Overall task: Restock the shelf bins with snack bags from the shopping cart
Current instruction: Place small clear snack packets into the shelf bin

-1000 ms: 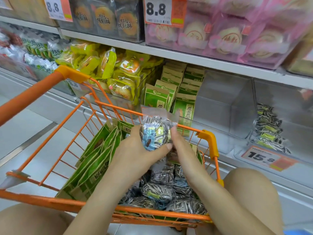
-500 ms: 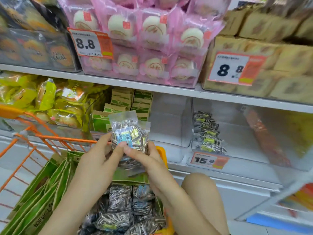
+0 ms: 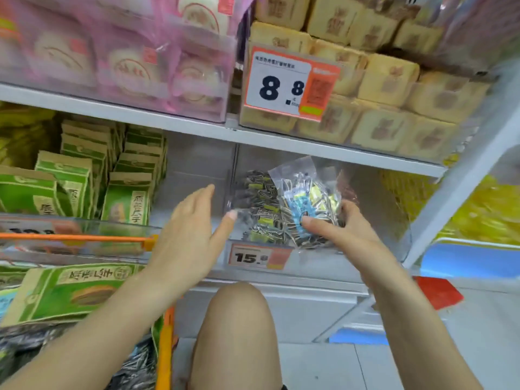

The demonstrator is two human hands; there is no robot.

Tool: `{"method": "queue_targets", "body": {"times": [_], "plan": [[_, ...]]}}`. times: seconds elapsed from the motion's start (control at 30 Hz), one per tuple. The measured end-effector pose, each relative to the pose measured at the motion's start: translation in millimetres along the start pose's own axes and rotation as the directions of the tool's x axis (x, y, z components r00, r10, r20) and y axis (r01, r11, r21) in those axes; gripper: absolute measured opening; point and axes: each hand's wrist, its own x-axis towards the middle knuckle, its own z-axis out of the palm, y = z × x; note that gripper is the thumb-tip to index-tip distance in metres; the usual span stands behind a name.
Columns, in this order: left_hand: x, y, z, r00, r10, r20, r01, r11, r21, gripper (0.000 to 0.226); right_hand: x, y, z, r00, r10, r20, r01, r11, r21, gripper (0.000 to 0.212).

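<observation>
At nine o'clock in the head view, upright green and tan paper snack pouches (image 3: 70,190) stand in rows inside a clear plastic shelf bin (image 3: 78,229). Below them, at eight o'clock, the orange wire shopping cart (image 3: 164,333) holds a flat green and tan pouch (image 3: 64,291) lying on its side, with dark striped sunflower-seed bags (image 3: 135,361) underneath it at seven o'clock.

Just left of centre, the left hand (image 3: 188,229) hovers with its fingers straight and spread, holding nothing; its thumb tip sits near the front corner of the middle clear bin (image 3: 233,170). Whether it touches the plastic cannot be told.

Directly below, at six o'clock, a bare knee (image 3: 236,319) points toward the shelf base.

Right of centre, a stack of striped sunflower-seed bags with yellow labels (image 3: 259,206) lies inside the clear bin, above a white and orange price tag reading 15.8 (image 3: 259,257). Just beside that stack, toward three o'clock, the right hand (image 3: 346,232) pinches a clear plastic bag of striped seeds with a blue and yellow label (image 3: 306,201), thumb across its front, fingers curled behind. The bag is tilted and lifted at the bin's open front.

At one o'clock, a large white and orange 8.8 price card (image 3: 289,83) hangs before stacked tan square pastry packs (image 3: 394,80).
</observation>
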Motion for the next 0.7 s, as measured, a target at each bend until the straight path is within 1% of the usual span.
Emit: {"method": "queue_targets", "body": {"times": [0.03, 0.07, 0.1, 0.13, 0.17, 0.2, 0.23, 0.27, 0.33, 0.37, 0.4, 0.47, 0.53, 0.63, 0.7], "plan": [[7, -1, 11, 0.999, -0.032, 0.017, 0.032, 0.999, -0.007, 0.073, 11, 7, -12, 0.996, -0.026, -0.084, 0.009, 0.979, -0.205, 0.079], [12, -3, 20, 0.996, -0.082, 0.043, 0.083, 0.996, -0.013, 0.074, 22, 12, -20, 0.99, -0.063, -0.128, 0.011, 0.928, -0.371, 0.083], [16, -6, 28, 0.991, -0.12, 0.056, 0.119, 0.993, 0.016, 0.073, 33, 19, -27, 0.987, -0.092, -0.135, 0.014, 0.871, -0.49, 0.083], [18, -10, 37, 0.994, -0.104, 0.032, 0.1, 0.989, 0.11, 0.07, 42, 21, -31, 0.987, -0.103, -0.122, 0.013, 0.812, -0.583, 0.079], [18, -13, 44, 0.998, -0.057, 0.018, 0.052, 0.974, 0.223, 0.064, 53, 24, -33, 0.99, -0.094, -0.101, 0.006, 0.762, -0.647, 0.073], [18, -15, 49, 1.0, -0.014, 0.018, 0.007, 0.94, 0.34, 0.059, 66, 25, -34, 0.995, -0.068, -0.075, -0.004, 0.718, -0.696, 0.068], [18, -16, 53, 1.0, 0.012, -0.019, -0.003, 0.914, 0.406, 0.057, 80, 28, -35, 0.998, -0.033, -0.047, -0.012, 0.674, -0.738, 0.067], [18, -17, 56, 0.999, 0.03, -0.04, -0.011, 0.906, 0.423, 0.054, 94, 30, -34, 1.0, 0.001, -0.018, -0.015, 0.627, -0.779, 0.068], [19, -16, 55, 0.997, 0.062, -0.036, -0.04, 0.897, 0.44, 0.05, 123, 35, -31, 0.998, 0.05, 0.027, -0.005, 0.545, -0.838, 0.079], [21, -15, 54, 0.997, 0.07, -0.045, -0.042, 0.891, 0.451, 0.049, 136, 38, -28, 0.996, 0.076, 0.039, -0.007, 0.528, -0.849, 0.087], [22, -15, 54, 0.994, 0.09, -0.062, -0.051, 0.886, 0.462, 0.049, 148, 40, -26, 0.994, 0.101, 0.037, -0.022, 0.527, -0.85, 0.092], [22, -16, 55, 0.992, 0.096, -0.076, -0.051, 0.886, 0.46, 0.05, 169, 46, -22, 0.992, 0.117, 0.051, -0.022, 0.549, -0.835, 0.09], [21, -18, 57, 0.994, 0.082, -0.074, -0.04, 0.894, 0.446, 0.05, 185, 49, -17, 0.987, 0.11, 0.113, 0.033, 0.556, -0.83, 0.087], [21, -20, 58, 0.994, 0.078, -0.08, -0.035, 0.897, 0.44, 0.051, 200, 53, -11, 0.971, 0.114, 0.211, 0.112, 0.564, -0.818, 0.093], [21, -21, 58, 0.992, 0.089, -0.091, -0.041, 0.901, 0.432, 0.05, 205, 60, -9, 0.973, 0.082, 0.215, 0.127, 0.586, -0.8, 0.094]]}}
